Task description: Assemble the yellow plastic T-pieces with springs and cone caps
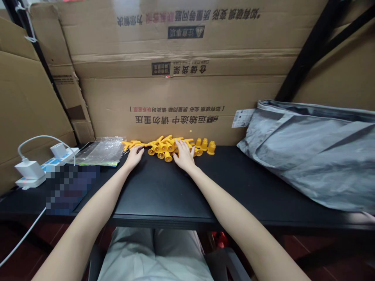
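Observation:
A heap of yellow bell-shaped plastic pieces lies on the black table against the cardboard, most with their hollow mouths facing me. Yellow forked plastic pieces lie behind and to the left of them. My right hand rests over the right part of the heap, its fingers spread and covering some pieces. At the left end, my left hand lies by the forked pieces with fingers slightly bent and thumb apart; nothing shows in it. Several yellow bell pieces stand mouth down to the right of my right hand.
Upright printed cardboard walls the back of the black table. At left are a clear plastic bag, a power strip with white chargers and a cable. A large grey bag occupies the right side.

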The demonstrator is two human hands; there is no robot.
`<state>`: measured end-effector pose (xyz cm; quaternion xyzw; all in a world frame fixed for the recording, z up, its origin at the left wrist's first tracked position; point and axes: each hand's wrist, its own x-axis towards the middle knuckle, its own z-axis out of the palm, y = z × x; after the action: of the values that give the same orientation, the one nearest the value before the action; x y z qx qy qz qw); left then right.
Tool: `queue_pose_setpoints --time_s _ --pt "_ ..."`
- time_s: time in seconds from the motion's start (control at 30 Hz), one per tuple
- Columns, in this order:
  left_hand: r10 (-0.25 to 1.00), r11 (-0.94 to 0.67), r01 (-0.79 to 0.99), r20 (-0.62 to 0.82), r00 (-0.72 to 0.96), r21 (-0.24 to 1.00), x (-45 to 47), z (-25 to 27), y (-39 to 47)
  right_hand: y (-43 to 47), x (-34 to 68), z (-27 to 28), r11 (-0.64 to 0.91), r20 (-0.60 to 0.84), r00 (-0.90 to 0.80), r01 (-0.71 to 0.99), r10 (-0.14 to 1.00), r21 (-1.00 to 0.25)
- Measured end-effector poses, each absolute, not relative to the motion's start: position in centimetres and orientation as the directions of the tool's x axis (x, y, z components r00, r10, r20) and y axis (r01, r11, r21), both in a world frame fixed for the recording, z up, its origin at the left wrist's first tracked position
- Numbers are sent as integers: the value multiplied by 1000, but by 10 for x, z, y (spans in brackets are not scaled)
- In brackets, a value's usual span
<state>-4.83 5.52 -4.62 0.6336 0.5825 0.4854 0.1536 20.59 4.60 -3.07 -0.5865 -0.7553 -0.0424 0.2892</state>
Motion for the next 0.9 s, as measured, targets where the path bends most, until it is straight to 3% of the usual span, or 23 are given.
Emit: queue_pose_setpoints --time_s 0.2,0.43,0.7,0.9 --pt "844 -262 515 452 -287 816 -51 -34 51 46 206 -30 304 488 -140 912 862 -275" --pt "790 -252 609 523 -319 752 -47 -17 34 44 206 -28 306 476 -144 909 867 -283" --pt "792 -152 585 452 -410 797 -46 -14 28 42 205 -26 295 456 -136 908 879 -297" --pt "842 37 781 401 -360 624 -47 -13 23 44 206 -28 301 472 -145 913 869 -274"
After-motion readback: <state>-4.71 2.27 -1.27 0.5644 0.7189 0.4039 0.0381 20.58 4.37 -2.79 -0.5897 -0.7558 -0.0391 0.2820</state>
